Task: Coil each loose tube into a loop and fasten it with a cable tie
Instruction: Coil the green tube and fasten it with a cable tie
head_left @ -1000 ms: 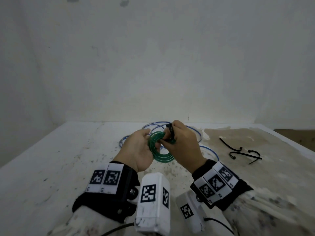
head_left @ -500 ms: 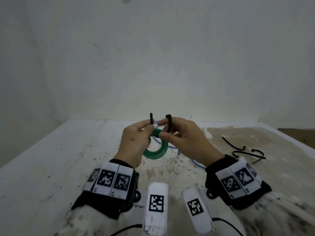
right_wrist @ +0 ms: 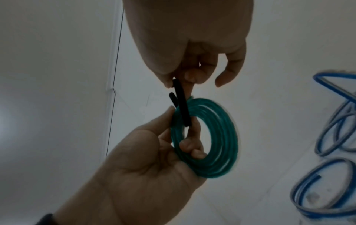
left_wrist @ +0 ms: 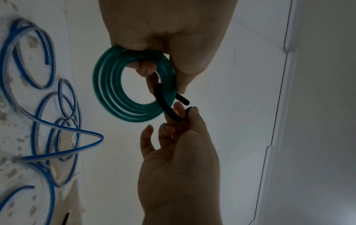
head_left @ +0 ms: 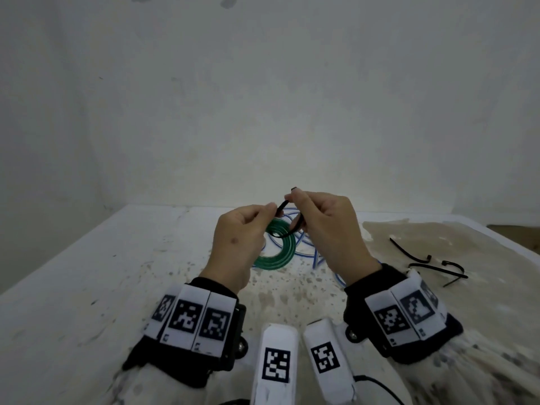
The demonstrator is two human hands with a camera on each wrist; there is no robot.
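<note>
A green tube coil (head_left: 285, 252) hangs above the table in my left hand (head_left: 263, 211), whose fingers pass through the loop (left_wrist: 106, 91) and grip its rim. A black cable tie (head_left: 296, 226) wraps round the coil's strands (right_wrist: 223, 137) near my left thumb. One end of the tie (left_wrist: 183, 100) sticks out beside that thumb. My right hand (head_left: 295, 200) pinches the other end between thumb and forefinger, bending the tie (right_wrist: 183, 112) over towards the first end. The two ends lie close together; I cannot tell whether they are joined.
A loose blue tube (head_left: 304, 247) sprawls in tangled loops on the white, stained table (head_left: 87, 273) behind the hands. Spare black cable ties (head_left: 423, 261) lie on the table to the right. A plain wall stands close behind.
The tie's two ends stood apart and upright half a second ago; my right hand has bent its end over to the left end. Both hands rose slightly.
</note>
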